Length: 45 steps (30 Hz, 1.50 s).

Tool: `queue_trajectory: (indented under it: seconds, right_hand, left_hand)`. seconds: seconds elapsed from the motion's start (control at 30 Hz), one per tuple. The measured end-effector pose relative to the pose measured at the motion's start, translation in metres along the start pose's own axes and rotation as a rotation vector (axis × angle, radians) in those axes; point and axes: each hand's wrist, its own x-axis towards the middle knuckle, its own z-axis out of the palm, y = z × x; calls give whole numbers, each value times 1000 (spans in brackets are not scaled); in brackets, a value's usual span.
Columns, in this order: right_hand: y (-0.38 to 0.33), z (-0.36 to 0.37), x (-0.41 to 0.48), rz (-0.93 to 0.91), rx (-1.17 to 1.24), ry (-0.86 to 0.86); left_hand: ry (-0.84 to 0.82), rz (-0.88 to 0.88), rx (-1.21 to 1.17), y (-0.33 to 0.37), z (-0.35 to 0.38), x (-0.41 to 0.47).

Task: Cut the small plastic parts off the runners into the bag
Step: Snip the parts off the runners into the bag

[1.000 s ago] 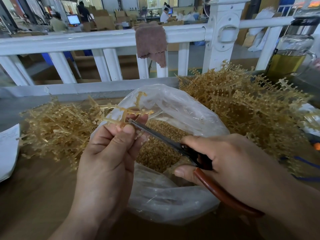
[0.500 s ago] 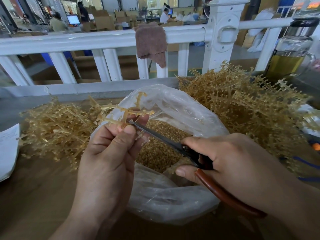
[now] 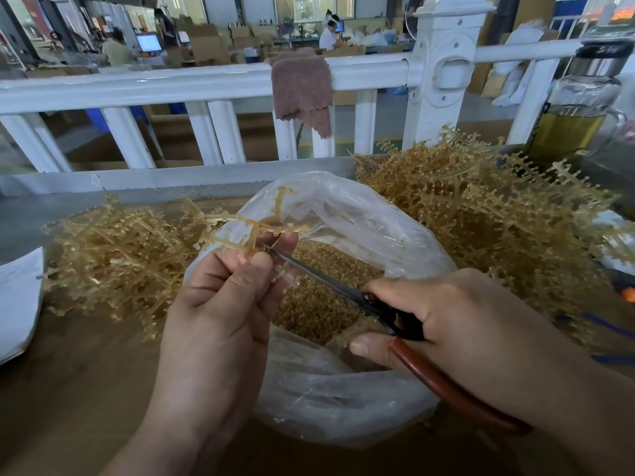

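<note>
My left hand [image 3: 223, 310] pinches a branched amber plastic runner [image 3: 261, 225] over the mouth of a clear plastic bag [image 3: 371, 221]. The bag holds a heap of small amber cut parts [image 3: 319, 290]. My right hand [image 3: 457, 328] grips scissors [image 3: 330, 283] with red-brown handles. Their blade tips sit against the runner, right beside my left thumb and forefinger. Whether the blades are apart or closed is hard to tell.
A pile of runners [image 3: 120, 255] lies left of the bag, a larger pile [image 3: 481, 214] to the right. A white railing [image 3: 206, 84] with a brown cloth [image 3: 302, 87] runs behind the table. A glass bottle [image 3: 580, 108] stands far right, a paper sheet [image 3: 17, 297] at the left edge.
Almost nothing moved. The scissors' tips have stayed at the runner beside my left fingers, and both hands shifted only very slightly.
</note>
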Motion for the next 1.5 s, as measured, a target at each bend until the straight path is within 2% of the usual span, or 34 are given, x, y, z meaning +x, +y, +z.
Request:
queue_trajectory:
  seconds: [0.1,0.27,0.4,0.6,0.97,1.2,1.5]
  right_hand:
    - [4,-3,1,0,95,-38]
    - [6,-2,2,-16,142,11]
    - [6,6,4,-2,127,-5]
    - [3,6,3,14,98,-4]
    - [3,8,1,27,-1,26]
    - [7,3,1,33,92,-29]
    - [5,7,1,0,-27,-9]
  left_hand:
    - [23,-21,1,0,-2,2]
    - [7,-40,75,1,-4,3]
    - [-55,-11,52,0,-1,3]
    - [-91,-80,-32,0,-6,4]
    - [23,-42,66,-3,-7,2]
    - [10,13,94,-2,-5,3]
    - [-13,28,59,-3,-10,6]
